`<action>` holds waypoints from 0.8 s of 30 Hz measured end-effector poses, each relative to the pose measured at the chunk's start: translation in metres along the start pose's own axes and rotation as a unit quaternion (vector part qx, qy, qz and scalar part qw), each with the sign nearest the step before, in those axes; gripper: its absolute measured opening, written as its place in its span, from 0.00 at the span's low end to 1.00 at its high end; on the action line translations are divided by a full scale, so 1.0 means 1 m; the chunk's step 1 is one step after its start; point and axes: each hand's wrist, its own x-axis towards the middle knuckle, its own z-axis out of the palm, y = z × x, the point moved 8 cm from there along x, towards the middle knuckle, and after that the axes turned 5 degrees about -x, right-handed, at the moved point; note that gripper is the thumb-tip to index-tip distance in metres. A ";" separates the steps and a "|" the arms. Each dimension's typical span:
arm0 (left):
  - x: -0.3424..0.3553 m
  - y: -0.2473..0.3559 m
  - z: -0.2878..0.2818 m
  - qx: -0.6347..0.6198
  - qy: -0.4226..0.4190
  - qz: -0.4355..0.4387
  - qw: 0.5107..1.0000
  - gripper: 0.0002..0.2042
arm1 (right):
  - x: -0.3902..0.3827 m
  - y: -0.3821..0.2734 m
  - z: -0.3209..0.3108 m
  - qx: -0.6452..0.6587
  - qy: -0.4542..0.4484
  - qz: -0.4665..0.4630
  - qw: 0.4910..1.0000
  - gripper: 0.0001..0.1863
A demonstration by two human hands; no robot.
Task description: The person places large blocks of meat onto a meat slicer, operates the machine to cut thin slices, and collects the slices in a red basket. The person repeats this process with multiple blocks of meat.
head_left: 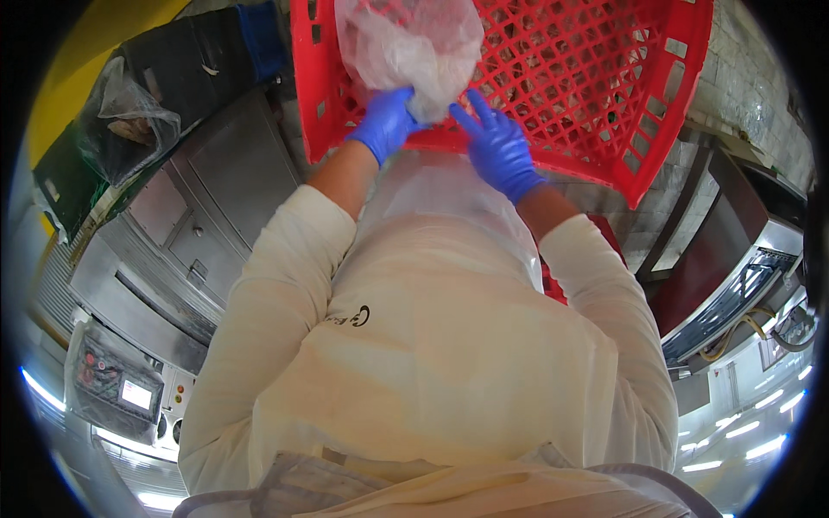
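A clear plastic bag (414,56), crumpled and partly see-through, lies over the left part of a red plastic crate (572,162) with a lattice bottom. At the bag's gathered near end, my left hand (386,123) in a blue glove is closed on the plastic. My right hand (501,147), also blue-gloved, is beside it over the crate's near edge, its fingers stretched and apart. The right fingertips come close to the bag; whether they touch it I cannot tell. What the bag contains is not clear.
A steel machine (242,155) with a control panel (117,380) stands at my left. Another loose plastic bag (134,121) lies on a dark container (186,73) at the far left. A steel-framed unit (734,250) stands at the right. More red plastic (609,235) shows behind my right forearm.
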 end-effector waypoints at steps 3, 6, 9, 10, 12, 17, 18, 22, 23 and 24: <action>-0.030 -0.032 0.001 -0.068 -0.078 -0.083 0.991 0.28 | 0.026 0.001 0.034 0.103 -0.046 0.001 0.994 0.30; -0.048 -0.019 -0.023 0.064 -0.052 -0.054 0.995 0.31 | 0.036 0.034 0.092 0.322 -0.054 0.141 0.935 0.21; -0.065 0.008 -0.027 0.312 -0.008 0.119 0.943 0.36 | 0.033 0.059 0.128 0.489 -0.134 0.318 0.801 0.18; -0.071 0.017 -0.020 0.394 -0.001 0.192 0.899 0.38 | 0.030 0.063 0.133 0.481 -0.190 0.332 0.789 0.18; -0.074 0.029 0.016 0.553 -0.054 0.326 0.764 0.42 | 0.023 0.072 0.162 0.512 -0.225 0.314 0.767 0.19; -0.057 0.013 0.081 0.520 -0.179 0.145 0.823 0.32 | 0.000 0.060 0.116 0.638 -0.057 0.256 0.724 0.22; -0.041 0.008 0.070 0.497 -0.139 0.173 0.839 0.30 | -0.016 0.076 0.136 0.644 -0.071 0.335 0.684 0.30; -0.042 0.005 0.066 0.262 -0.072 0.119 0.955 0.29 | -0.023 0.031 0.061 0.863 -0.020 0.397 0.312 0.33; -0.054 -0.004 0.073 0.210 -0.100 0.076 0.970 0.28 | -0.018 0.032 0.066 0.873 -0.017 0.336 0.353 0.32; -0.066 -0.011 0.081 0.159 -0.127 0.034 0.979 0.27 | -0.017 0.034 0.082 0.879 -0.014 0.271 0.393 0.31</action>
